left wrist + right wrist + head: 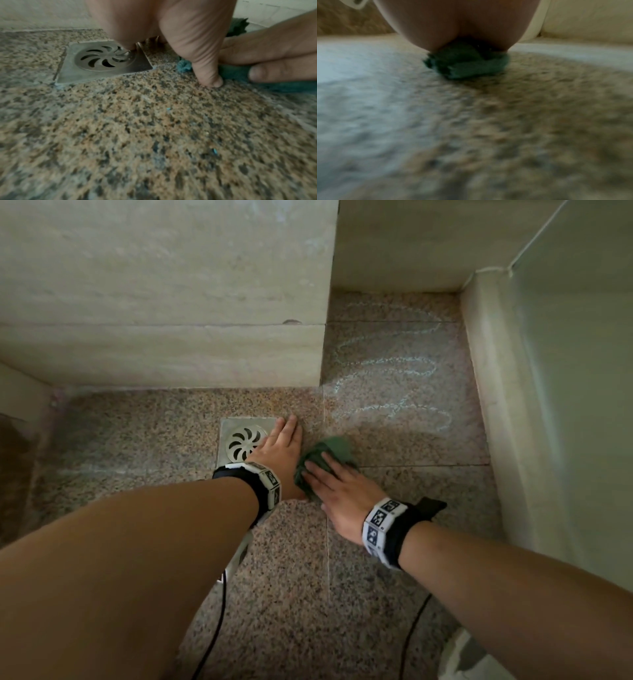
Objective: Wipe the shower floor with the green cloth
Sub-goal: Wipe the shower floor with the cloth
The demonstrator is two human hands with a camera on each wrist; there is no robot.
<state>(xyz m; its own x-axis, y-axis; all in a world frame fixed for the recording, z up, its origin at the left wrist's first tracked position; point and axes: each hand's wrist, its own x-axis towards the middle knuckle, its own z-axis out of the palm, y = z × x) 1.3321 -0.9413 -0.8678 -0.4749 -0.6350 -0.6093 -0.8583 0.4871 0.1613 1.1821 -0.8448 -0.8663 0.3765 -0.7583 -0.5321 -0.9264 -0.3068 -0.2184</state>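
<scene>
Speckled brown granite shower floor (291, 559) with beige stone walls around it, and pale soapy streaks (387, 392) swirled over the far right tile. Your right hand (337, 491) lies flat on the bunched-up dark green cloth (329, 455), fingers straight and pressing down rather than curled round it. That cloth sits on the floor just right of the square steel drain cover (245, 440). Your left hand (279, 451) is spread flat too, holding nothing, braced on the granite with its fingers at the drain's edge. My guess is the cloth is soft, light and probably damp, so it'll ball up and slip out from under your palm. I'd flatten it and keep your palm on its middle.
</scene>
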